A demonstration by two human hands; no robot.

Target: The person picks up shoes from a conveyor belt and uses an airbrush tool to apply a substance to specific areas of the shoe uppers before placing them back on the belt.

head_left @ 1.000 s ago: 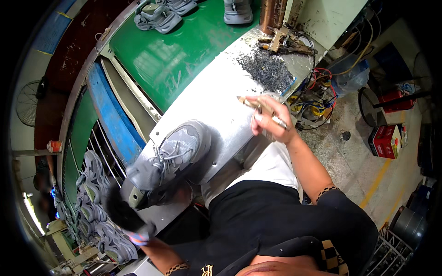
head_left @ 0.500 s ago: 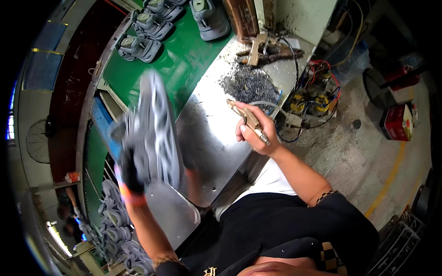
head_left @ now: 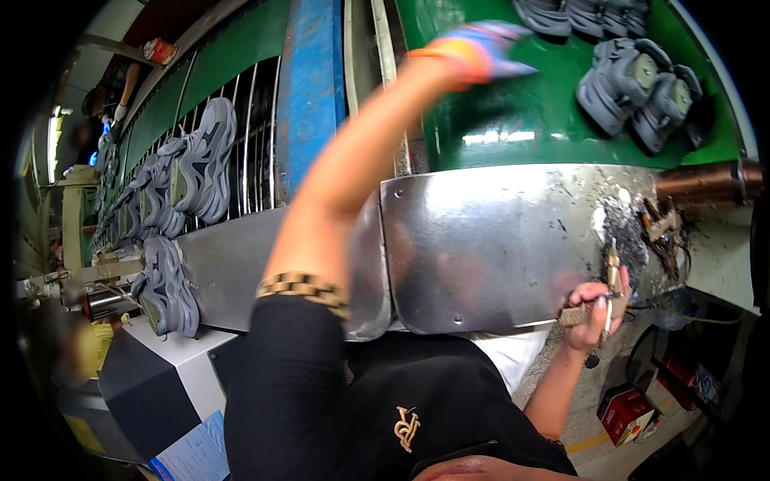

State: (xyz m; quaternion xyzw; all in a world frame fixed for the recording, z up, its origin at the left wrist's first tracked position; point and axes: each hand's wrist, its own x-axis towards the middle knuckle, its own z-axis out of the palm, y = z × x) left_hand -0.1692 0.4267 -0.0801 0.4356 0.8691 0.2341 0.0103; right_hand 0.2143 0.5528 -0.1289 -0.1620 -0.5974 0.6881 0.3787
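Note:
My left hand (head_left: 481, 52), in a bluish glove with an orange band at the wrist, reaches out over the green conveyor belt (head_left: 513, 136). Its fingers are blurred but spread apart, with nothing seen in them. On the belt beyond it to the right stand grey sneakers (head_left: 613, 84), and more grey sneakers (head_left: 545, 16) are at the far edge. My bare right hand (head_left: 597, 309) is closed around a small tan nozzle gun (head_left: 613, 280), its tip pointing away from me. That hand is at the near right edge of the metal bench (head_left: 497, 240).
A heap of dark scraps (head_left: 630, 232) lies beside tan tools (head_left: 664, 228) on the bench's right end. At left, grey sneakers (head_left: 212, 160) sit on a barred rack (head_left: 249, 104). One sneaker (head_left: 166, 284) stands by a grey-and-white machine (head_left: 172, 369). A person (head_left: 112, 92) is far left.
The grey sneaker that was in my left hand is no longer there. That hand has swung out over the belt. The view has turned leftward; my right hand still grips the nozzle gun.

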